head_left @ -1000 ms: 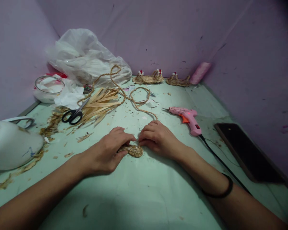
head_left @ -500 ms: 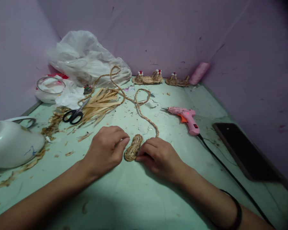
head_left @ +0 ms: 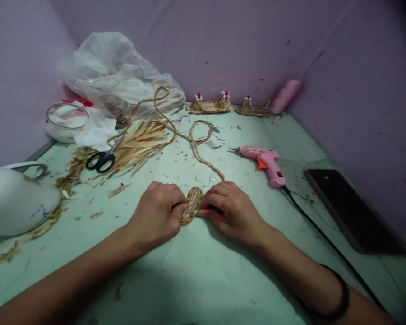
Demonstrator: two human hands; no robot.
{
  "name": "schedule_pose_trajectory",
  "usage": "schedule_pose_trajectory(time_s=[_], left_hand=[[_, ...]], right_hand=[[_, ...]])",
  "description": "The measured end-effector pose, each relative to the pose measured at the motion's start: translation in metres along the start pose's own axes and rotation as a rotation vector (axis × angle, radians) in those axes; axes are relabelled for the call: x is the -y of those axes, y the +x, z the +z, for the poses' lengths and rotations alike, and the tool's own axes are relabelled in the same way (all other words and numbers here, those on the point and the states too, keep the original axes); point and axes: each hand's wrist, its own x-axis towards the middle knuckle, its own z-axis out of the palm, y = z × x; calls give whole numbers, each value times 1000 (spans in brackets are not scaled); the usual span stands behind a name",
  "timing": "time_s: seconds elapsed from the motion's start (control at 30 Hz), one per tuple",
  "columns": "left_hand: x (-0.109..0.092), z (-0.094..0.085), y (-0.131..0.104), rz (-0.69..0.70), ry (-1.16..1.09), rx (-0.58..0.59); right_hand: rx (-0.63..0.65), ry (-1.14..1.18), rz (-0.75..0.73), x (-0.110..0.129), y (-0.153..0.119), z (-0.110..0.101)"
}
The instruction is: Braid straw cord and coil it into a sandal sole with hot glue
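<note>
A small oval coil of braided straw (head_left: 192, 205) lies between my hands near the middle of the table. My left hand (head_left: 162, 208) pinches its left edge, fingers closed. On the coil's right edge, the thumb and fingers of my right hand (head_left: 228, 208) are pinched together. A braided straw cord (head_left: 208, 163) runs from beside my right hand up the table in loops toward the plastic bag. To the right lies a pink glue gun (head_left: 264, 162), its nozzle pointing left.
Black-handled scissors (head_left: 103, 160) rest by loose straw strips (head_left: 140, 144). A plastic bag (head_left: 122, 76), glass bowl (head_left: 66, 124) and white vessel (head_left: 23, 203) stand left. Beaded woven pieces (head_left: 209, 106) sit at the back; a dark phone (head_left: 352, 210) lies right of the black cable (head_left: 325, 234).
My left hand has moved right and closed on the coil's left edge. The coil looks narrower and turned. The whole view has shifted slightly.
</note>
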Motion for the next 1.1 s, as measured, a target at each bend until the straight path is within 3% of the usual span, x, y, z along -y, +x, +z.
schedule_pose_trajectory(time_s=[0.3, 0.5, 0.93, 1.1], left_hand=[[3, 2, 2, 19, 6, 25], [-11, -8, 0, -5, 81, 118], [-29, 4, -8, -55, 415, -4], [-32, 5, -7, -28, 421, -55]], right_hand=[[-82, -16, 94, 3, 2, 6], [-106, -67, 85, 8, 1, 9], [14, -63, 112, -2, -2, -9], [24, -70, 78, 1, -1, -9]])
